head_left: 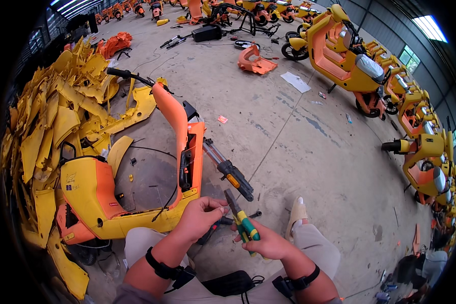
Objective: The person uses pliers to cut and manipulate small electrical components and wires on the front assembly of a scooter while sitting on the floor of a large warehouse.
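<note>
In my right hand (268, 242) is a pair of pliers (244, 221) with green and yellow handles, its dark jaws pointing up and away from me. My left hand (200, 219) is pinched closed just left of the jaws; whatever is between the fingertips is too small to make out. Beyond my left hand stands a partly stripped yellow and orange scooter body (100, 195), wheel-less at its front, with its handlebar (119, 73) leaning left. A fork leg (234, 177) with a dark lower end lies past the pliers. Beneath my hands, a dark tool is partly hidden.
A tall heap of yellow plastic panels (50, 116) rises on the left. Complete yellow and orange scooters (334, 61) line the right side. An orange panel (256, 61), a white sheet (295, 82) and a black frame (238, 15) lie farther off. Another person (430, 266) is at the lower right.
</note>
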Demonstrator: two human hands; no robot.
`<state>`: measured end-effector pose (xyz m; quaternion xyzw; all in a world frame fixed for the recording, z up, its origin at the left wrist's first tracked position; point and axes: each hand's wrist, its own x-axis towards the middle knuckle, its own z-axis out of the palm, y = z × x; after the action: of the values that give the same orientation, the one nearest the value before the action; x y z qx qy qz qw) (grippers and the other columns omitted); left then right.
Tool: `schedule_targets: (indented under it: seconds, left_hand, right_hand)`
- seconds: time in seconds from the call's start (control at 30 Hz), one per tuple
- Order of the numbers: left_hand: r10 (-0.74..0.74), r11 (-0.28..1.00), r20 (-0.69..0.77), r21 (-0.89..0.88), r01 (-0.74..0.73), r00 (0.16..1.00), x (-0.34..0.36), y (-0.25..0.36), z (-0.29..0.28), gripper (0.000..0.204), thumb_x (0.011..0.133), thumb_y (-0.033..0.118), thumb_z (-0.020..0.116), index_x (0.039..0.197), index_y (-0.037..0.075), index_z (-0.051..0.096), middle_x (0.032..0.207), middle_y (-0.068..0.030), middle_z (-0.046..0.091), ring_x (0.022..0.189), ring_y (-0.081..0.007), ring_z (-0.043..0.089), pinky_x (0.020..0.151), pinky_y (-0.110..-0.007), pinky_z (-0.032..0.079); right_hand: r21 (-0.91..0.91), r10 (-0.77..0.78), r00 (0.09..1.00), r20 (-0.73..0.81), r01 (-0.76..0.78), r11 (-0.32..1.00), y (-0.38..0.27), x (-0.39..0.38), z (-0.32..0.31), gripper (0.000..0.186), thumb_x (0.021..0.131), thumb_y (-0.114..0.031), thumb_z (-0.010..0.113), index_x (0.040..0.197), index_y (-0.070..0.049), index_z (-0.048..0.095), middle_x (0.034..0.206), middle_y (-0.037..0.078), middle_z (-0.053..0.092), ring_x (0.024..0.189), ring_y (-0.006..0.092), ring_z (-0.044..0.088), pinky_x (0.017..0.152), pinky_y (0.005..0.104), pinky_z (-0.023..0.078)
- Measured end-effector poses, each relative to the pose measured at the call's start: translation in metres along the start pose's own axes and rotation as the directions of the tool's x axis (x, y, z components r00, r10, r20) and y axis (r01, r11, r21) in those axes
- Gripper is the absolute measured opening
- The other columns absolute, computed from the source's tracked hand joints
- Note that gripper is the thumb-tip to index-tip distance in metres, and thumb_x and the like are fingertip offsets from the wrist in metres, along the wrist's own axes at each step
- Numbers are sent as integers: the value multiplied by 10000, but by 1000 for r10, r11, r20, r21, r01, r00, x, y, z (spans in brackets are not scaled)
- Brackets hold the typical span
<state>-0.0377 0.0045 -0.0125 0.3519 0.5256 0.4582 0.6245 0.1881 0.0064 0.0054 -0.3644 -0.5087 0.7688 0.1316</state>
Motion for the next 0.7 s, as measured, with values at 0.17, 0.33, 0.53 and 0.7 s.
schedule_targets:
  seconds: [0.17,0.33,0.53,0.7]
  left_hand:
    - [23,999,-11,35,-23,1000,-1,-1,-2,111,886,56,650,919,-48,623,1146,-152,646,920,-133,625,810,-263,507]
    - [29,999,-21,33,-28,999,1,-2,0,125,879,74,671,915,-39,631,1127,-135,651,897,-121,600,793,-263,496]
    - [33,999,-36,26,-32,999,0,-4,-3,114,875,70,673,908,-32,635,1133,-134,649,927,-127,603,812,-265,495]
    - [37,999,-27,16,-36,999,-1,-1,-3,98,875,62,669,903,-27,639,1144,-133,641,935,-132,605,824,-270,494]
  right_hand:
    - [-56,-1,1000,-21,-1,998,2,1,1,607,829,-24,582,1401,-56,383,1257,59,531,1059,162,559,863,317,482]
    - [-81,-12,998,-61,7,997,0,1,2,602,830,-20,572,1401,-52,383,1200,53,550,998,150,565,868,307,478]
    - [-134,-8,996,-90,-4,991,2,5,2,625,845,-28,563,1433,-70,356,1139,60,581,943,140,572,823,289,485]
    - [-229,-41,988,-150,6,973,3,5,4,640,856,-66,576,1451,-79,341,1099,77,617,945,165,596,812,308,493]
